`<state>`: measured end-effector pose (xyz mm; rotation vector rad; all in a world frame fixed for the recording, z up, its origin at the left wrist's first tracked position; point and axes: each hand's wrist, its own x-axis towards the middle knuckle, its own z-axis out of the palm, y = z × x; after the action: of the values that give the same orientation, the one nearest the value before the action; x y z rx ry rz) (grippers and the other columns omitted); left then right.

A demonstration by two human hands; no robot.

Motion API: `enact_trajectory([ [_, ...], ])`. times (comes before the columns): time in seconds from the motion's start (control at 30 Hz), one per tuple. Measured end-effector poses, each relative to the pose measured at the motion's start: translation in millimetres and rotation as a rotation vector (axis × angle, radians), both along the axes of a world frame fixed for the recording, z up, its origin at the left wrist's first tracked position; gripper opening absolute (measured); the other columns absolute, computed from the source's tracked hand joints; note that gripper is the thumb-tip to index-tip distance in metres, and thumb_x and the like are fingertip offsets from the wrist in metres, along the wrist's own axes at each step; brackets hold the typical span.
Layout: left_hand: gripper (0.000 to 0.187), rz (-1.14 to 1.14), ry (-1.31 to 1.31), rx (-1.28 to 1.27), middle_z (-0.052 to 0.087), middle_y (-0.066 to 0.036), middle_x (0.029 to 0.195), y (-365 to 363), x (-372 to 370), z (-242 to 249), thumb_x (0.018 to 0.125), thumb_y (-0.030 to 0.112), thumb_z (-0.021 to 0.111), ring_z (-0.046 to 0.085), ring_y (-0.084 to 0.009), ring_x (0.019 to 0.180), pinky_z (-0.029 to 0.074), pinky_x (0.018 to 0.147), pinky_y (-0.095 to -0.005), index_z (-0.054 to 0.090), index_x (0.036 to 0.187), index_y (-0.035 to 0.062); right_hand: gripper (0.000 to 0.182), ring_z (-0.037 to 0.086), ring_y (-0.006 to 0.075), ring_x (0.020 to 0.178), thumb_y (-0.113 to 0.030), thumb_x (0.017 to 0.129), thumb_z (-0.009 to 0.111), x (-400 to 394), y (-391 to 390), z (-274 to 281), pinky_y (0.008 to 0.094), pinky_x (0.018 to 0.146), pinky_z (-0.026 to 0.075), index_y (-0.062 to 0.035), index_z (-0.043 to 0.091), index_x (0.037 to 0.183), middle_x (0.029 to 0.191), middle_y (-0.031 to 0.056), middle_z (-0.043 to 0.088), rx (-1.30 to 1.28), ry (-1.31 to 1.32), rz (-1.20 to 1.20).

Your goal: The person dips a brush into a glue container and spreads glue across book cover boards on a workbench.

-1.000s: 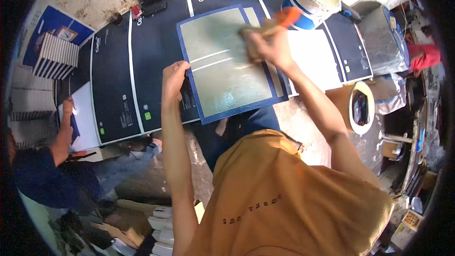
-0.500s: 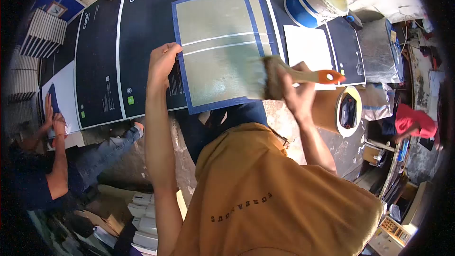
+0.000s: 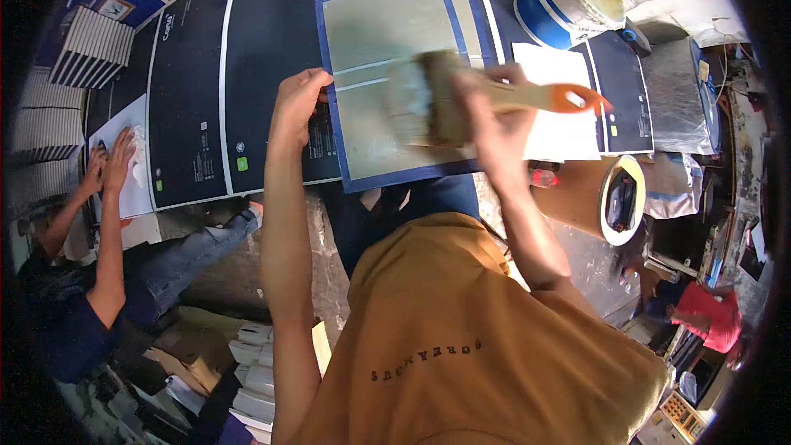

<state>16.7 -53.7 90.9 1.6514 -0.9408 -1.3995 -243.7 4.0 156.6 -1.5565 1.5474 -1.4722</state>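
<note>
Now holding a wide brush in the right hand, with a grip closed around the handle just behind the bristles. Pointing bristles leftward and the orange handle end rightward, so set roughly across the long axis of the blue-edged board. To be found flat on the tabletop, directly in front of the waist, running lengthwise away from it and reaching the tabletop's near edge.

Leaning over the board from its right side with the bristles, covering the right ends of two pale stripes. Too blurred at the bristle tips to tell contact from a small gap. From the right grip, then, leftward and below to most of the board's face.

Nearer to the opposite edge with the left hand: bent at the board's left side, about midway along, with thumb and fingers drawn together on the rim. Cannot tell how far under the fingers reach.

Beyond the board's right edge, partly covered, a second board; farther right, white paper beneath the orange handle end, and above that, a bucket.
</note>
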Motion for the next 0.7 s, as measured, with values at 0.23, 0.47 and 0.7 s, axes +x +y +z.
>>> enact_trajectory([
  [0.23,0.023,0.017,-0.098,-0.038,0.059,0.002,0.076,-0.4,-6.5,3.9,0.078,0.023,0.066,0.050,-0.0089,0.071,0.038,0.064,-0.0241,0.070,0.085,0.0013,0.018,0.057,0.0141,0.072,-0.014,0.084,0.068,5.5,22.7,-2.7,0.0309,0.065,0.047,0.0019,0.059,0.084,0.073,0.0074,0.060,0.197,0.014,0.072],
  [0.47,0.022,0.031,-0.051,-0.032,0.058,0.002,0.072,1.6,-9.1,12.5,0.077,0.022,0.068,0.048,-0.0090,0.066,0.038,0.063,-0.0249,0.070,0.082,0.0003,0.022,0.050,0.0058,0.073,-0.018,0.088,0.072,-136.4,83.6,15.7,0.0204,0.063,0.039,-0.0019,0.058,0.083,0.078,0.0001,0.056,0.100,0.128,-0.259],
  [0.7,0.018,-0.044,-0.028,0.051,0.055,0.006,0.073,-2.1,3.2,-2.3,0.080,0.029,0.067,0.045,-0.0053,0.067,0.031,0.060,-0.0240,0.069,0.081,0.0111,0.023,0.061,0.0311,0.093,-0.015,0.080,0.075,-46.7,15.9,70.0,0.0402,0.084,0.048,-0.0025,0.071,0.099,0.100,0.0128,0.069,-0.313,0.695,0.524],
])
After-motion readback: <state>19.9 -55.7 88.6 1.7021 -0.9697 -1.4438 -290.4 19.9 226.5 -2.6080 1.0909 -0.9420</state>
